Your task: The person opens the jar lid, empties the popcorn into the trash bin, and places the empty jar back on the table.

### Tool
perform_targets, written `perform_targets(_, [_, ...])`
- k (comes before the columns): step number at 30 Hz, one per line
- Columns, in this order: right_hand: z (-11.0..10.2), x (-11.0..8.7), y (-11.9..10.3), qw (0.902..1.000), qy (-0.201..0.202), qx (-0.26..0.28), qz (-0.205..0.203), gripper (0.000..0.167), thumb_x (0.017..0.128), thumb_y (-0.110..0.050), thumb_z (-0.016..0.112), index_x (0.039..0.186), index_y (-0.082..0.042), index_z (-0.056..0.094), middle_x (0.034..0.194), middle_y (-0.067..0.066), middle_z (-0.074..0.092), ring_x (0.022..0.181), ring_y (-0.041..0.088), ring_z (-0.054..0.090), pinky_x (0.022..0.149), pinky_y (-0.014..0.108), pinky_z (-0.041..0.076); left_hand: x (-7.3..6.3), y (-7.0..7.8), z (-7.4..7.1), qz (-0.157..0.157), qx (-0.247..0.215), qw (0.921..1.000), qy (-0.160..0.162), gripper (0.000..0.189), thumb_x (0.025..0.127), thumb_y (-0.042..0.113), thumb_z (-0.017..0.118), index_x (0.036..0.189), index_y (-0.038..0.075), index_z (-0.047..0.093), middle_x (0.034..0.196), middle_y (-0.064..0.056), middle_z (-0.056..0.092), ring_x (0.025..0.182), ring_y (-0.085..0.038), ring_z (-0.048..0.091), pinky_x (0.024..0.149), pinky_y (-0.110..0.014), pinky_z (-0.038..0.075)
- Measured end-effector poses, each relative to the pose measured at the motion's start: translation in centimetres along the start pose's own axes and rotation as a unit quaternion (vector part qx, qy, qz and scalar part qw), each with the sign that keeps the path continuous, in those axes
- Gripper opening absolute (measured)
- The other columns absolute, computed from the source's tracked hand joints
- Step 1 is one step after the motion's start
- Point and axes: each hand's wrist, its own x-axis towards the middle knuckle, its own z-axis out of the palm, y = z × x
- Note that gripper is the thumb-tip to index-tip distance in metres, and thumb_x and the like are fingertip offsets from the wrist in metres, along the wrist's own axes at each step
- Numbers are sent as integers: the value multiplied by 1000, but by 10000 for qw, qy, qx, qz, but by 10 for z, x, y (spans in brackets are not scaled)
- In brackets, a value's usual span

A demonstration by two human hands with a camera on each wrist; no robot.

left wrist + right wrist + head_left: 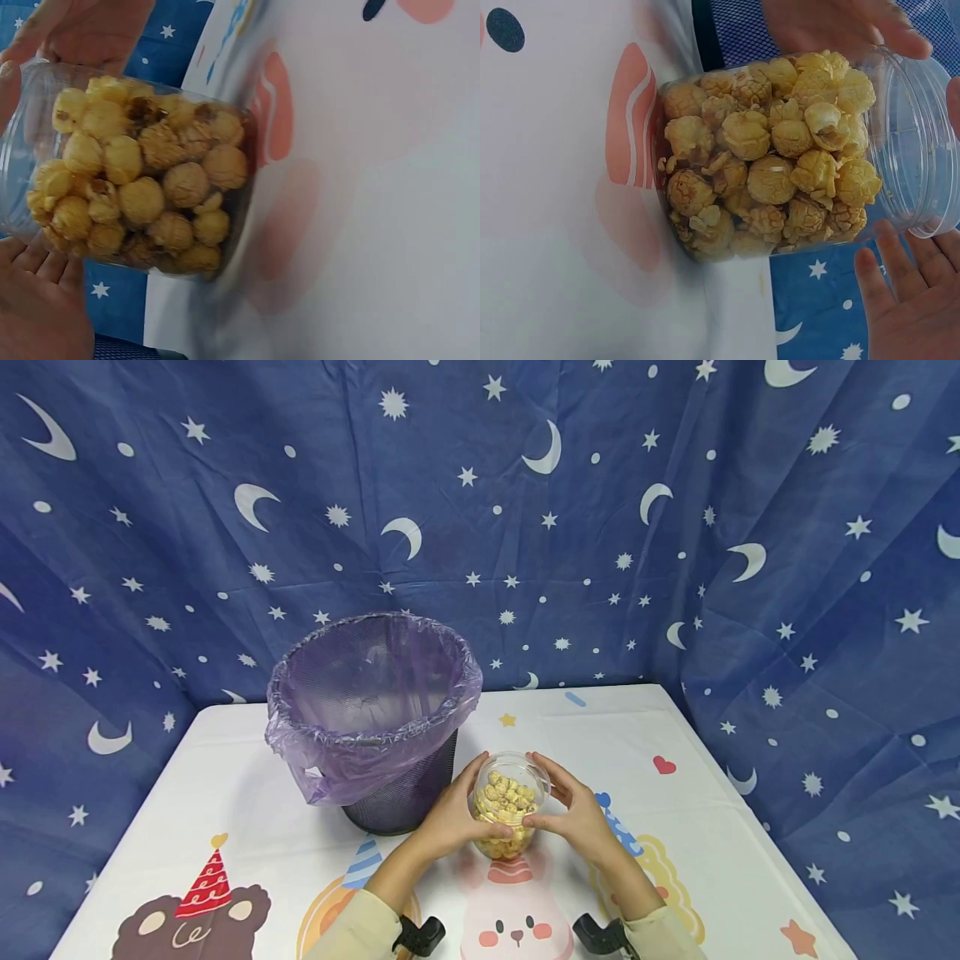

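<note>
A clear plastic jar (508,839) with caramel popcorn (769,176) inside stands upright on the table, its base on the cloth. Its clear round top (919,150) shows no popcorn in the upper part. From the left, my left hand (452,814) holds the jar near the top, thumb across the front and fingers toward the back. My right hand (581,817) holds the opposite side, its thumb at the front of the rim. Both wrist views show the two hands on either side of the jar's upper end.
A black mesh bin (401,789) lined with a purple plastic bag (375,760) stands just left and behind the jar. The white tablecloth (720,835) carries printed cartoon animals. A dark blue curtain (465,602) with moons and stars hangs behind the table and along its sides.
</note>
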Motion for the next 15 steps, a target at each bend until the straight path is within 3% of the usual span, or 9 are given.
perform_targets(7, [0,0,1,9999,13,-35,-114,90,72,-14,88,150,-15,41,152,0,45,137,24,44,111,46,37,1,-10,5,9,-187,9997,-149,115,62,30,94,154,10,27,147,-13,46,133,-31,46,112,-53,34])
perform_targets(15, [-7,4,0,9999,2,62,-146,87,77,-8,84,150,-18,40,154,4,43,140,27,41,112,40,38,1,-13,7,43,-153,9999,-65,114,61,32,94,153,11,30,146,-13,47,134,-32,45,113,-54,32])
